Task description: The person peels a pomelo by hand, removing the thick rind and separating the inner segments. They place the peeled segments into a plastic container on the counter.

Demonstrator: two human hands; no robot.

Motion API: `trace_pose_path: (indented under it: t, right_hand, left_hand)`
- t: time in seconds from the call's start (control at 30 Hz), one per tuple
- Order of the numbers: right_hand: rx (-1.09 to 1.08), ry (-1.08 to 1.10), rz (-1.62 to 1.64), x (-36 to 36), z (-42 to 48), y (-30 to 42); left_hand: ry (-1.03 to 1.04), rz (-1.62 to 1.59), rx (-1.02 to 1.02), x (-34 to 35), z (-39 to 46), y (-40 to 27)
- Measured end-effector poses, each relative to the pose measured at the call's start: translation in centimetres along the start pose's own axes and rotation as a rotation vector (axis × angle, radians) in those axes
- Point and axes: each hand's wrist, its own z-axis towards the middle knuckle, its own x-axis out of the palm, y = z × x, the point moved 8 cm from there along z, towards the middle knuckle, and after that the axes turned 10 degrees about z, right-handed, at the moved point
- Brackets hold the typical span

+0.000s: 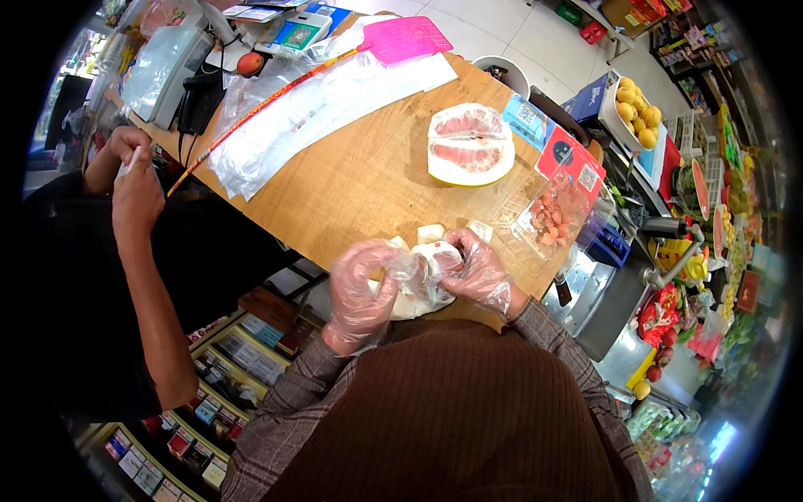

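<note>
Both my hands wear clear plastic gloves and meet low over the near edge of the wooden table. My right hand (478,275) pinches a pale piece of pomelo (437,252) with a small pink spot. The fingers of my left hand (362,285) close on the same piece from the other side; glove folds hide the exact grip. Below and behind them lie pieces of white pomelo rind (431,234). Farther up stands a partly peeled pomelo (472,147), its pink flesh showing. To the right, a clear plastic tray (555,216) holds peeled pink pulp.
A pink fly swatter (408,39) lies across white plastic bags (301,125) on the wooden table (351,188). Another person's hands (135,176) hold a small white thing at the left. A metal sink (602,307) adjoins on the right, and a box of yellow fruit (637,113) stands beyond.
</note>
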Motion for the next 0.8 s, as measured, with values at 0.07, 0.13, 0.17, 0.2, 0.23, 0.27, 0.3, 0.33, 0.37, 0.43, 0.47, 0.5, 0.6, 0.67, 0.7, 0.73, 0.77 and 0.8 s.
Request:
trace_pose_path:
  t: [0.07,0.13,0.17,0.2,0.23,0.27,0.3,0.33,0.37,0.43,0.47,0.5,0.6,0.67,0.7,0.73,0.77,0.8]
  right_hand:
    - [0.038,-0.004,0.032,0.1,-0.1,0.0]
    - [0.019,-0.028,-0.059,-0.1,0.0,0.2]
    - [0.01,-0.043,-0.105,-0.1,0.0,0.3]
    - [0.021,-0.032,-0.044,-0.1,-0.1,0.2]
    - [0.005,-0.033,-0.025,-0.1,-0.2,-0.1]
    - [-0.011,-0.034,-0.006,-0.1,-0.3,-0.4]
    - [-0.029,-0.025,0.017,0.2,-0.2,-0.4]
    - [-0.012,-0.027,-0.027,0.2,-0.3,0.2]
    - [-0.014,-0.014,-0.028,0.2,-0.3,0.0]
    - [-0.014,0.016,-0.023,0.5,-0.5,-0.8]
    - [0.002,0.008,0.063,0.5,-0.6,-1.1]
    - [-0.012,0.023,0.08,0.6,-0.8,-0.8]
    - [-0.061,0.055,0.072,0.7,-1.2,0.2]
    - [-0.102,0.056,-0.009,0.7,-1.5,0.5]
    - [-0.122,0.055,-0.049,0.7,-1.7,0.6]
    - [-0.135,0.024,0.011,0.8,-1.8,0.4]
    - [-0.136,0.044,-0.008,0.9,-2.0,0.1]
    - [-0.137,0.066,-0.029,1.0,-2.2,0.0]
  left_hand:
    - [0.177,-0.145,-0.155,1.8,0.3,0.3]
    - [0.219,-0.255,-0.226,2.9,0.1,0.1]
    - [0.242,-0.31,-0.261,3.4,-0.1,0.1]
    - [0.315,-0.375,-0.363,4.8,-1.0,1.3]
    - [0.318,-0.459,-0.408,5.5,-1.3,1.9]
    - [0.322,-0.541,-0.454,6.1,-1.5,2.3]
    - [0.32,-0.616,-0.506,6.5,-1.6,2.6]
    - [0.325,-0.7,-0.547,7.0,-1.6,2.7]
    - [0.329,-0.716,-0.544,7.3,-1.7,2.8]
    - [0.338,-0.743,-0.547,7.6,-2.0,3.0]
    - [0.333,-0.735,-0.539,7.4,-1.8,2.8]
    - [0.37,-0.69,-0.538,7.5,-2.1,3.0]
    - [0.426,-0.605,-0.51,8.0,-2.5,3.7]
    - [0.441,-0.558,-0.47,7.9,-2.6,3.9]
    - [0.451,-0.534,-0.451,7.9,-2.7,3.9]
    - [0.459,-0.466,-0.404,7.8,-2.6,3.7]
    - [0.466,-0.398,-0.356,7.6,-2.6,3.4]
    - [0.47,-0.332,-0.309,7.6,-2.5,3.2]
